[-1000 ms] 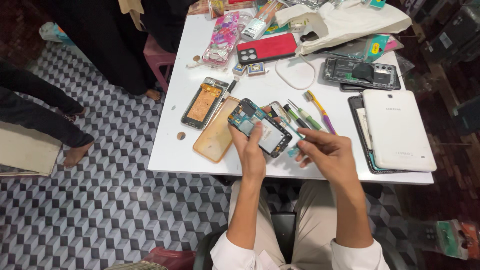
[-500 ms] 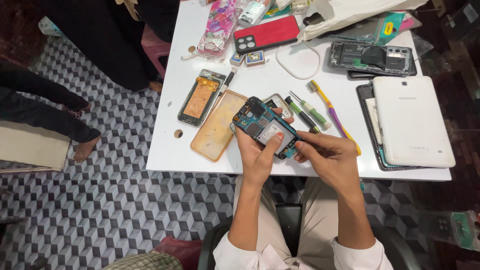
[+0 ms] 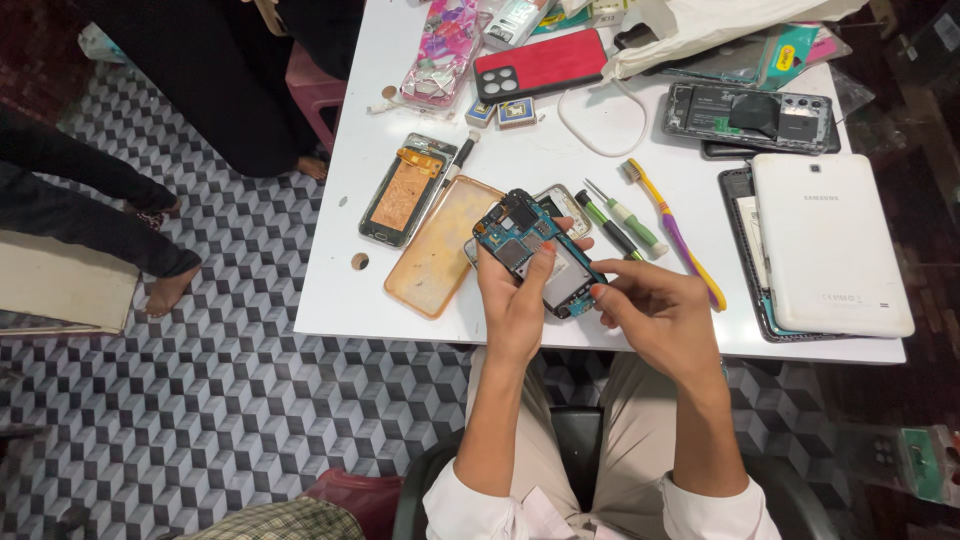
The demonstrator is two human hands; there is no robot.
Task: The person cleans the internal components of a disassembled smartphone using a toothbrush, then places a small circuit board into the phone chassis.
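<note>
Two hands grip the light, stiff, fragile board (image 3: 535, 250) at mid-frame: left hand (image 3: 517, 300) around its edges, right hand (image 3: 655, 318) pinching the lower corner.

- Left hand (image 3: 517, 300): bare, no glove, no ring or watch visible; thumbnail carries orange-red polish.
- Right hand (image 3: 655, 313): bare, no glove; one fingertip nail shows the same orange-red polish.
- Both forearms bare up to near the elbow, no bracelets or bands seen.
- White sleeves (image 3: 470, 505), rolled or pushed up, bunched in soft folds at the elbows; second white sleeve (image 3: 715, 510) on the right side looks the same.
- Fabric plain white, no print or pattern visible.
- Trousers (image 3: 625, 440): light beige/khaki, plain, slightly creased over the thighs.
- Rest of torso out of frame, cannot tell more.
</note>
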